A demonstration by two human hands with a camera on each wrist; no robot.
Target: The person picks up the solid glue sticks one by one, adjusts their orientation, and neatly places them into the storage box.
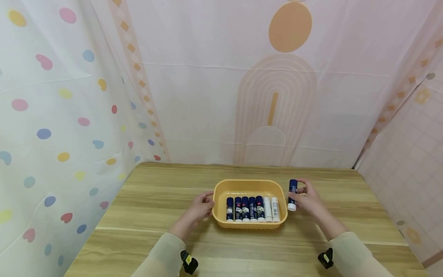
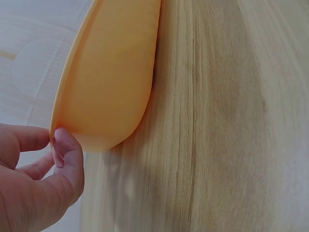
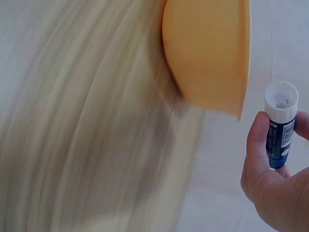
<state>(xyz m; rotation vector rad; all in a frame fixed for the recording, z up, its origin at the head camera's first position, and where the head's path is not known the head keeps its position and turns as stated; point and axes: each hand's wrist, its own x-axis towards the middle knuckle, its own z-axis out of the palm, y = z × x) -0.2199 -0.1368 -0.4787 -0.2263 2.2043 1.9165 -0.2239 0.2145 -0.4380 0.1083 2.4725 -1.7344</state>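
Note:
A yellow-orange plastic basket [image 1: 249, 184] stands on the table with a row of glue sticks inside. Several of these have dark blue bodies, like one glue stick [image 1: 245, 209]; two at the right end are white, such as this white stick [image 1: 275, 209]. My left hand [image 1: 202, 206] pinches the basket's left rim between thumb and fingers, seen close in the left wrist view. Beside the basket's right end, my right hand [image 1: 308, 197] holds another blue glue stick [image 3: 281, 125] with a white base. That stick is roughly upright, apart from the basket.
The wooden table [image 1: 145, 215] reaches back to a pale patterned curtain [image 1: 200, 115]. A dotted curtain [image 1: 69, 127] hangs along the left side and a pinkish one [image 1: 408, 154] along the right. A black wrist device [image 1: 188, 261] sits at the left sleeve.

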